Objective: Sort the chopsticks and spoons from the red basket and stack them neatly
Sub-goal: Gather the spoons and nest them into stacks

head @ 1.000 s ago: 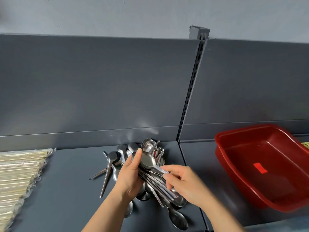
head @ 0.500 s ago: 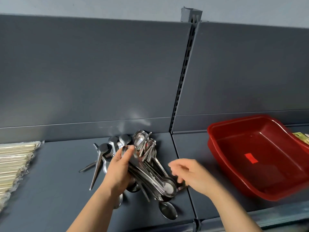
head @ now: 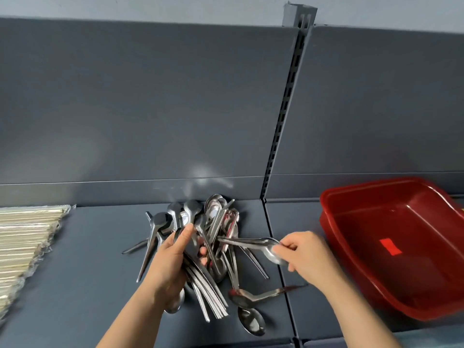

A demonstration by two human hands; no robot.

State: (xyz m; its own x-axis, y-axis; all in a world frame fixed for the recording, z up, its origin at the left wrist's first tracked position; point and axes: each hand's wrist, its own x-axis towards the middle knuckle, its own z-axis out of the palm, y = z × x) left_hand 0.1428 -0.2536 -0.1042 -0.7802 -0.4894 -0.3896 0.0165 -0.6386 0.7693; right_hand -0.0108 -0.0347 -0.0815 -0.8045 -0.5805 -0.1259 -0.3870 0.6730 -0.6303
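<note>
Pinching one spoon [head: 251,243] by its bowl just left of the red basket [head: 326,222], the right hand [head: 307,257] points its handle away from the basket toward the spoon bundle [head: 208,292] gripped by the left hand [head: 169,262], farther left.

Dark grey metal shelf [head: 82,285], matt, in two decks joined at a narrow seam [head: 291,322] running front to back. Behind, flat back panels [head: 150,101] of the same grey, with a low strip [head: 88,194] along the foot. Between the panels, a slotted upright [head: 284,116], leaning in the wide-angle view, ending in a square top. Above, pale blue-grey wall [head: 163,6].
</note>
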